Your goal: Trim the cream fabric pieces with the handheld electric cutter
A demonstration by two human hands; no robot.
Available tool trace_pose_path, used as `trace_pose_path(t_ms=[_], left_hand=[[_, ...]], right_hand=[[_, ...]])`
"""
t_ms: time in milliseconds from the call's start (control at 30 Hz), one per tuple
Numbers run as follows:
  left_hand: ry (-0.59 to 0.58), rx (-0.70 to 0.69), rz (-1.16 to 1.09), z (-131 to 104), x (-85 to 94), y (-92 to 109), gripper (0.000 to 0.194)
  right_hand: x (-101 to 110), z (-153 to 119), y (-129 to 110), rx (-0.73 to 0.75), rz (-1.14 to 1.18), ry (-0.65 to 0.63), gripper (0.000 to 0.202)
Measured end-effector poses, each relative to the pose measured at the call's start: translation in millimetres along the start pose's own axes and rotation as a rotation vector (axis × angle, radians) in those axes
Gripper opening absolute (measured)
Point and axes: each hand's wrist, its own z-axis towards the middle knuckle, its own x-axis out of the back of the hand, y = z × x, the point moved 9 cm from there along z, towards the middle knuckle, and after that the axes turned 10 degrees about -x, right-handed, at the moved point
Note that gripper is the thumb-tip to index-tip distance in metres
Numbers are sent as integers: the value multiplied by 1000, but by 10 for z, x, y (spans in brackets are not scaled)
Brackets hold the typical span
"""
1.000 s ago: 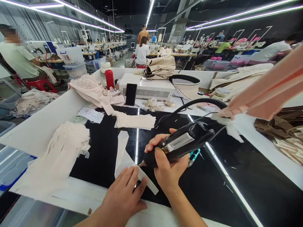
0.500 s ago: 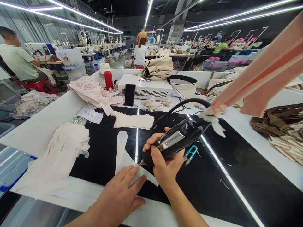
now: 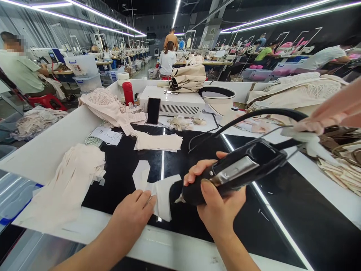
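Note:
My right hand (image 3: pixel 218 199) is wrapped round a black handheld tool (image 3: pixel 231 171) with a silver plate and a pointed metal tip. The tip hangs just right of a pale fabric piece (image 3: pixel 165 195), with a gap between them. My left hand (image 3: pixel 135 212) has its fingers together on the left end of that piece, pinching or pressing it on the black mat (image 3: pixel 197 226). Another pale piece (image 3: pixel 141 174) lies beyond my left fingertips. A cable and a pink cloth strip (image 3: pixel 332 109) with a white tie join the tool's rear.
A heap of pale strips (image 3: pixel 76 180) lies at the left. Behind the mat are folded fabric (image 3: pixel 158 141), a phone (image 3: pixel 153 111), a red bottle (image 3: pixel 128 93) and a white box (image 3: pixel 172 101). Brown straps and fabric lie at the right. Several people sit farther off.
The tool in my right hand has moved right, off the fabric. My left hand has shifted slightly left and its fingers have drawn together; the fabric piece now lies turned and more exposed.

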Motion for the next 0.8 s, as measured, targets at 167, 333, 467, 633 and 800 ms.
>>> trace_pose_path(t_ms=[167, 333, 467, 633, 800], left_hand=[[-62, 40, -14, 61, 47, 54, 11], [26, 2, -70, 94, 221, 49, 24], [157, -191, -225, 193, 395, 205, 22], [245, -361, -312, 270, 430, 319, 18], [260, -388, -314, 283, 332, 289, 20]], right_hand=[[119, -142, -86, -7, -27, -9, 42], [140, -236, -117, -15, -11, -8, 42], [87, -301, -112, -13, 4, -24, 42], [52, -353, -79, -4, 21, -41, 42], [48, -361, -54, -4, -7, -35, 43]])
